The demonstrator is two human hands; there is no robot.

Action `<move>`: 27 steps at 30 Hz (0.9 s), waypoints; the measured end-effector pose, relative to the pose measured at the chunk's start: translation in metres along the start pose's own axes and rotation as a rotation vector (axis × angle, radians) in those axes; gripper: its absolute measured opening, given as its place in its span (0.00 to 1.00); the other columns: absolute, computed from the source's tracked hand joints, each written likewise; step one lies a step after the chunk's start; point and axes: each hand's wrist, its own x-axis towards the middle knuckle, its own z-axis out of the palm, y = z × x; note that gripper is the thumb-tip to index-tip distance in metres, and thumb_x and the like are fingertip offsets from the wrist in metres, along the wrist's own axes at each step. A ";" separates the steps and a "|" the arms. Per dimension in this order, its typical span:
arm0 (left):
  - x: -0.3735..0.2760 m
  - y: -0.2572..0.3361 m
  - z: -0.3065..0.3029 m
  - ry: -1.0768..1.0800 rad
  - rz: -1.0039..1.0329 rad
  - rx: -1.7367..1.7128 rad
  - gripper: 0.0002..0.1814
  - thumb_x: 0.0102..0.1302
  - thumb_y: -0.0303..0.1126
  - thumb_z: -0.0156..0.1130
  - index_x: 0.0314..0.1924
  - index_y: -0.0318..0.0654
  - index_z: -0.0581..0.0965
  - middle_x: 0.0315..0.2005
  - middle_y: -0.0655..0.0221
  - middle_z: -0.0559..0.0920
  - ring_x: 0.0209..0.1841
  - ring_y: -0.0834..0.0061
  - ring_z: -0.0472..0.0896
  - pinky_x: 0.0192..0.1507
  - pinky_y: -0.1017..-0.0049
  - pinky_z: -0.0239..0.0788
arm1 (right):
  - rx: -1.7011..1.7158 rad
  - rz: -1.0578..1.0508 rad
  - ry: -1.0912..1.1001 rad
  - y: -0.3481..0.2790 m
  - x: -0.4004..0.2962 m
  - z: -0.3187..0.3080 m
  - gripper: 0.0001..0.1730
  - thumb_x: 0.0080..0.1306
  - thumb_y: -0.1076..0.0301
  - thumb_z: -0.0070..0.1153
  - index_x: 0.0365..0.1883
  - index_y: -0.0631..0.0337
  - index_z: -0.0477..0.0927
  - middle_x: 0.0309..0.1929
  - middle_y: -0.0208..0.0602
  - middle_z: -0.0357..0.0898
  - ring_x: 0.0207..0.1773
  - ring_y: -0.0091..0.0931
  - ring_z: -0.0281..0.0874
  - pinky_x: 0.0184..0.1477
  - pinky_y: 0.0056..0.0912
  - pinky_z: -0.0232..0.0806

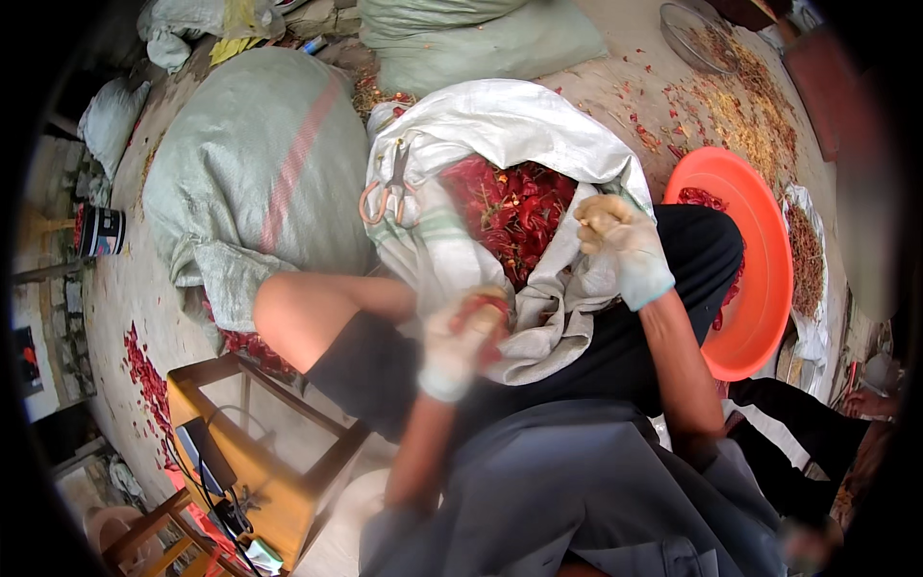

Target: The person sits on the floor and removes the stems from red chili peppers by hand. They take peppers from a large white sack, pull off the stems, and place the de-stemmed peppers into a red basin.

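Note:
My left hand point(469, 332), in a pale work glove and blurred by motion, is closed around red dried chilies point(484, 317). My right hand point(613, 231), gloved alike, hovers over the right side of an open white woven sack point(497, 108); its fingers are curled in and nothing shows between them. The sack stands between my knees with its rim folded back, and red dried chilies point(523, 209) with stems fill its mouth. On the sack's left rim lie scissors point(393, 191) with orange handles, blades pointing away from me.
A bulging woven sack point(267, 159) stands left; another sack point(483, 50) lies behind. At right sits an orange plastic basin point(764, 288) holding some chilies. A wooden stool point(288, 505) carries a black device with cables. Another person's dark-clad leg point(800, 418) is at lower right.

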 end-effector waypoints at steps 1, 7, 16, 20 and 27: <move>0.001 0.001 -0.006 -0.001 -0.069 -0.129 0.21 0.67 0.38 0.65 0.51 0.28 0.77 0.29 0.65 0.82 0.28 0.76 0.79 0.33 0.77 0.74 | -0.418 -0.160 -0.007 0.007 0.011 -0.008 0.09 0.69 0.71 0.53 0.46 0.58 0.81 0.40 0.36 0.83 0.38 0.26 0.81 0.40 0.32 0.74; 0.014 0.020 -0.001 0.074 -0.010 -0.170 0.18 0.67 0.31 0.64 0.53 0.29 0.74 0.40 0.59 0.83 0.36 0.72 0.82 0.40 0.72 0.78 | -1.565 -0.243 -0.183 0.028 0.045 0.022 0.12 0.67 0.62 0.53 0.47 0.53 0.80 0.40 0.42 0.84 0.47 0.41 0.82 0.48 0.45 0.72; 0.030 -0.006 0.000 0.050 0.073 -0.063 0.13 0.68 0.29 0.64 0.48 0.31 0.75 0.35 0.64 0.80 0.33 0.76 0.78 0.38 0.73 0.76 | -1.545 0.227 0.048 0.130 0.088 -0.011 0.24 0.58 0.51 0.65 0.47 0.58 0.82 0.43 0.45 0.85 0.50 0.40 0.83 0.54 0.40 0.73; 0.031 -0.012 -0.004 0.079 0.001 -0.051 0.12 0.65 0.31 0.66 0.46 0.36 0.78 0.29 0.71 0.81 0.25 0.82 0.76 0.26 0.79 0.69 | -1.258 0.195 0.094 0.122 0.081 -0.029 0.28 0.58 0.52 0.65 0.53 0.57 0.80 0.49 0.46 0.83 0.54 0.40 0.81 0.58 0.39 0.71; 0.051 -0.013 0.001 0.085 0.122 0.263 0.15 0.66 0.32 0.67 0.49 0.33 0.79 0.27 0.72 0.80 0.25 0.84 0.75 0.27 0.80 0.69 | -0.706 -0.094 0.144 0.059 0.028 0.014 0.21 0.58 0.60 0.68 0.48 0.59 0.80 0.44 0.49 0.84 0.48 0.36 0.83 0.51 0.36 0.73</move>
